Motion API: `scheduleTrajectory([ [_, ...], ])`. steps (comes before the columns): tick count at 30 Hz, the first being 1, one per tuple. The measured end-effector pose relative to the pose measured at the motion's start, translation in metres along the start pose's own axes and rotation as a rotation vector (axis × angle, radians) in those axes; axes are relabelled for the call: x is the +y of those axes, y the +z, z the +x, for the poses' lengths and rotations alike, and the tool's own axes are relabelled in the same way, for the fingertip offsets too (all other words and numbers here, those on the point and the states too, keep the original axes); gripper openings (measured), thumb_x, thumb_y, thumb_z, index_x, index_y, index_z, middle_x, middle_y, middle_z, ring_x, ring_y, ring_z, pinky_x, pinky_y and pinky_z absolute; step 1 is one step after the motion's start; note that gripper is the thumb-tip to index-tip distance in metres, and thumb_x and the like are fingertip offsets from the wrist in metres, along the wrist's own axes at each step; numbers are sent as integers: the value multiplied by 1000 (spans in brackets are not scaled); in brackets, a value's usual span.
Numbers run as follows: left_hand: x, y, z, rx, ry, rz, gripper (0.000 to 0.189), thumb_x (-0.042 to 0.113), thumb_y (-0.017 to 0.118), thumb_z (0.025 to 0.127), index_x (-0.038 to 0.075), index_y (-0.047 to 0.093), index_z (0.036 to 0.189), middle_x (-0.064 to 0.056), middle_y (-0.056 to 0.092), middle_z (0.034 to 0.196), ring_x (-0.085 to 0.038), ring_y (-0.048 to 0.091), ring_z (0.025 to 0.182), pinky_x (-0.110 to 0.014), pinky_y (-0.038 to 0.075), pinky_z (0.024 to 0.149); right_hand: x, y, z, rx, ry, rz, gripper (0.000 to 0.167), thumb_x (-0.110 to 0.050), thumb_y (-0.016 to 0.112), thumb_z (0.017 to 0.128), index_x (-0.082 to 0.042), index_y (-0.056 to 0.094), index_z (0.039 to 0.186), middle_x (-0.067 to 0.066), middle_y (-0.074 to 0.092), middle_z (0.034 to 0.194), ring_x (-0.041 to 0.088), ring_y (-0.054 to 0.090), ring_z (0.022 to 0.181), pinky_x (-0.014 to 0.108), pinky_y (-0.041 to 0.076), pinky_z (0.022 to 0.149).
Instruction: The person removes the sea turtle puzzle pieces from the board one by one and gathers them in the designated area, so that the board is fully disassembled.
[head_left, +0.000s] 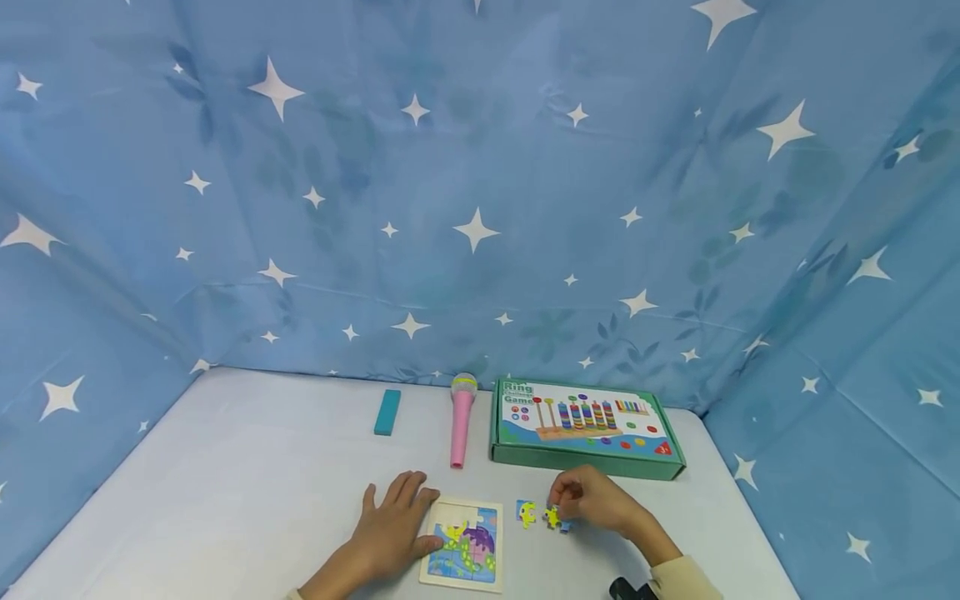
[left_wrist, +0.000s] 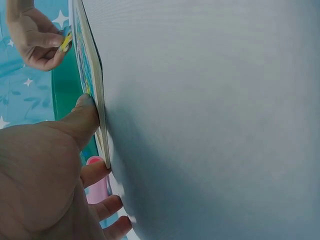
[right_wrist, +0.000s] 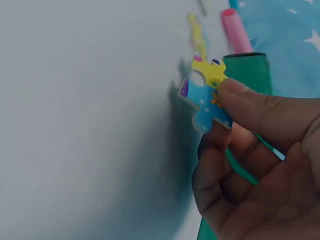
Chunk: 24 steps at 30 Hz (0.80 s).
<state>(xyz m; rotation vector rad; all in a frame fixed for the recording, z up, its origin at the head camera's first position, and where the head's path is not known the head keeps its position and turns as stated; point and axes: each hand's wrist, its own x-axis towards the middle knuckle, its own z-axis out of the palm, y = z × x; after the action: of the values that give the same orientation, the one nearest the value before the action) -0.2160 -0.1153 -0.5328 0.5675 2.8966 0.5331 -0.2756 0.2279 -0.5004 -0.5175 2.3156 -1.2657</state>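
Note:
A square wooden jigsaw puzzle (head_left: 462, 546) with a sea-animal picture lies on the table, its upper-left part showing bare wood. My left hand (head_left: 392, 527) rests at its left side, fingers spread. In the left wrist view, the thumb (left_wrist: 82, 117) presses on the puzzle's face while the other fingers touch the frame's edge and the tabletop. To the right, my right hand (head_left: 596, 502) pinches a yellow-and-blue puzzle piece (right_wrist: 207, 97) between thumb and fingers, just above the table. A loose yellow-and-blue piece (head_left: 527, 513) lies between the puzzle and that hand.
Behind the right hand lies a green Ring Challenge Game box (head_left: 588, 429). A pink toy microphone (head_left: 462, 421) and a teal block (head_left: 387, 412) are further left. A starry blue curtain (head_left: 480, 183) hangs behind the white table (head_left: 247, 492). A black object (head_left: 630, 590) sits by the right sleeve.

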Motion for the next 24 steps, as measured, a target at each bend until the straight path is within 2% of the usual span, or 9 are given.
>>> scheduleTrajectory([
  [5, 2, -5, -2, 7, 4, -9, 67, 55, 68, 91, 11, 56, 140, -20, 40, 155, -44, 29, 146, -86, 17, 101, 5, -2, 1, 1, -66, -155, 13, 10, 70, 83, -3, 70, 86, -1, 62, 76, 8, 51, 67, 24, 43, 59],
  [9, 4, -6, -3, 6, 7, -22, 66, 54, 69, 91, 11, 56, 139, -20, 41, 154, -44, 30, 146, -86, 18, 101, 5, 3, 4, 19, -80, -251, 17, 11, 70, 83, -6, 70, 85, -3, 60, 76, 9, 50, 69, 26, 43, 59],
  [17, 1, -2, -2, 7, 0, -8, 66, 55, 69, 91, 12, 56, 139, -20, 41, 154, -44, 30, 146, -86, 18, 101, 5, 10, 8, 48, -50, -333, 24, 14, 68, 83, -10, 68, 83, -4, 59, 77, 13, 51, 71, 27, 45, 61],
  [24, 0, 0, -1, 6, -1, -10, 66, 55, 69, 91, 12, 56, 139, -20, 40, 155, -44, 29, 147, -86, 17, 102, 2, 14, 6, 87, -34, -398, 23, 11, 70, 85, -11, 65, 84, -4, 57, 77, 13, 50, 72, 29, 45, 62],
])
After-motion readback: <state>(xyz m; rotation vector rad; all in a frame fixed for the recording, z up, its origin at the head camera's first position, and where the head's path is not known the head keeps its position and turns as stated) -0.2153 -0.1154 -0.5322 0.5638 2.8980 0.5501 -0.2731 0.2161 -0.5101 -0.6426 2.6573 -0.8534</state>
